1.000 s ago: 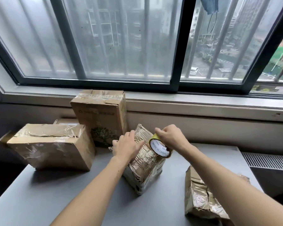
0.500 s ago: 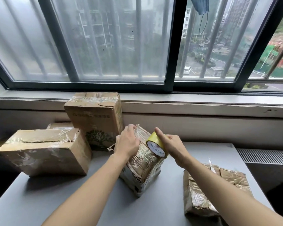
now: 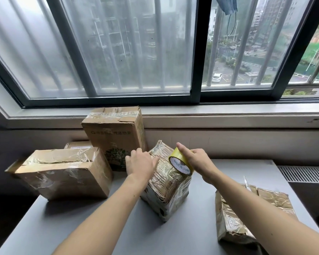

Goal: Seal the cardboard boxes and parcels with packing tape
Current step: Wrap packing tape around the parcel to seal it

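Head view: taping a tape-wrapped parcel [image 3: 166,184] stood on end mid-table [image 3: 118,227].
Bracing its upper edge at 9 o'clock with left hand [image 3: 140,162], fingers loose and apart. Gripping yellow tape roll [image 3: 180,162] at its 1 o'clock corner with right hand [image 3: 197,161], clamped round the roll, index finger laid over. Probably mid-wrap. Risks: tipping parcel toward 6 o'clock by pulling hard against light bracing; wrinkling tape through slack. Taped cardboard box [image 3: 63,173] at parcel's 9 o'clock, upright carton [image 3: 114,133] at 11.

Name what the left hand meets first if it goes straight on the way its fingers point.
Probably the tall cardboard box standing just beyond the left hand, near its right edge; depth is unclear.
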`<state>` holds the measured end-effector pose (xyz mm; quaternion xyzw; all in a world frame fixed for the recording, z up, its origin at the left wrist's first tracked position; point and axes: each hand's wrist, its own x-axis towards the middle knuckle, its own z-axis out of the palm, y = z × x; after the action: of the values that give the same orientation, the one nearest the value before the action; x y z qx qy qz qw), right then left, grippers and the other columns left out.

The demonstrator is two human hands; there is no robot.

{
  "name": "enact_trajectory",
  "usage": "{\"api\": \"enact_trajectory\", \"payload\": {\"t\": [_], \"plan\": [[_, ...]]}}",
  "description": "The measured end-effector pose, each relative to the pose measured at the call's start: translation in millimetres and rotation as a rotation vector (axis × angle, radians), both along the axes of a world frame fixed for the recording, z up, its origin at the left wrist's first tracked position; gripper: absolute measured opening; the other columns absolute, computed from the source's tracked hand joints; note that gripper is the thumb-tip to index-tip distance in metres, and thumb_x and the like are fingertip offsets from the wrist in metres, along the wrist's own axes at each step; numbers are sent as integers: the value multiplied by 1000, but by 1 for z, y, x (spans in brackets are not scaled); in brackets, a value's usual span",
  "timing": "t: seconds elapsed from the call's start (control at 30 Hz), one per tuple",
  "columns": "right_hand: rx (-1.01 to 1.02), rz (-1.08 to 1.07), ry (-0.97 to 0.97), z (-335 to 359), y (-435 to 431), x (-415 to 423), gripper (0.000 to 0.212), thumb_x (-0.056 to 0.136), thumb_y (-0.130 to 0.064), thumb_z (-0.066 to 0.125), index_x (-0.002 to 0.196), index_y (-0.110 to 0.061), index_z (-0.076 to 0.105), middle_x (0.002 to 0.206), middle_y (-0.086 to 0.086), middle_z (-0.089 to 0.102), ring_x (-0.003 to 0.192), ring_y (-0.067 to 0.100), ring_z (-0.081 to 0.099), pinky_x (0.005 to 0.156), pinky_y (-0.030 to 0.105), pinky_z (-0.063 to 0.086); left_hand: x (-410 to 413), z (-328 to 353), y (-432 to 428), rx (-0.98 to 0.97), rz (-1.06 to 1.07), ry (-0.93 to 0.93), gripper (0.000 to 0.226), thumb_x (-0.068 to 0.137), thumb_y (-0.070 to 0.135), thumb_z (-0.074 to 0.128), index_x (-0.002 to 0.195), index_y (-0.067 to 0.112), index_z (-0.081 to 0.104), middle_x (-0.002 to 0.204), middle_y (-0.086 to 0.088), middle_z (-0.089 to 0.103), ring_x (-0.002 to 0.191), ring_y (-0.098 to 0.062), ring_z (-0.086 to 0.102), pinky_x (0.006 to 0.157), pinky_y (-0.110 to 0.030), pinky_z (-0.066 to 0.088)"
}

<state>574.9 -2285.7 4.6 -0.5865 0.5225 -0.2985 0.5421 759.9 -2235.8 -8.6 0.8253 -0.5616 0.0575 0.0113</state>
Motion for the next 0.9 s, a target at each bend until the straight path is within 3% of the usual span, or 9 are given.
{"api": "enact_trajectory", "payload": {"t": [0.13,0.23,0.37,0.5,0.7,0.77,0.9], "plan": [[31,0,-24,-1,0,1,53,84,-63,67,63,-16,55,63,2,49,60,15,44,63,29,35,5,-5,-13,-22,113,456,49,92,57,57,97,10,70,108,-7,65,106,-29,61,91,-42,47],[44,-9,-40,1,0,2,52,85,-60,68,66,-12,58,64,4,52,60,16,46,59,27,36,2,-6,-13,-168,143,613,40,88,49,66,80,10,65,99,-7,62,92,-29,64,85,-43,52],[31,-51,-55,-1,3,2,54,85,-56,70,58,-13,51,62,5,47,55,17,41,51,26,32,-4,-4,-7,-213,92,609,29,97,37,59,91,8,60,105,-6,56,96,-29,59,83,-41,48],[51,-106,-38,1,0,1,54,84,-55,72,59,-16,45,61,5,42,56,17,40,56,29,31,1,-5,-6,-239,144,623,25,95,34,60,88,10,60,96,-7,63,93,-30,61,78,-39,49],[-20,-88,118,-2,4,3,54,85,-55,69,59,-15,43,60,4,35,57,17,32,56,29,26,16,-9,-6,-276,208,709,24,93,33,64,87,9,62,94,-8,66,93,-27,62,76,-34,48],[-54,-104,172,0,4,4,57,85,-53,68,53,-18,36,54,0,33,53,18,30,54,29,26,16,-7,-7,-315,211,748,21,91,29,67,86,11,58,91,-6,64,89,-26,62,74,-33,46],[-64,-114,245,3,3,-2,54,83,-54,67,56,-15,41,50,-1,34,52,18,33,55,30,30,12,-8,-6,-360,197,762,21,92,21,66,86,14,47,86,-3,61,79,-23,57,65,-35,39]]}}
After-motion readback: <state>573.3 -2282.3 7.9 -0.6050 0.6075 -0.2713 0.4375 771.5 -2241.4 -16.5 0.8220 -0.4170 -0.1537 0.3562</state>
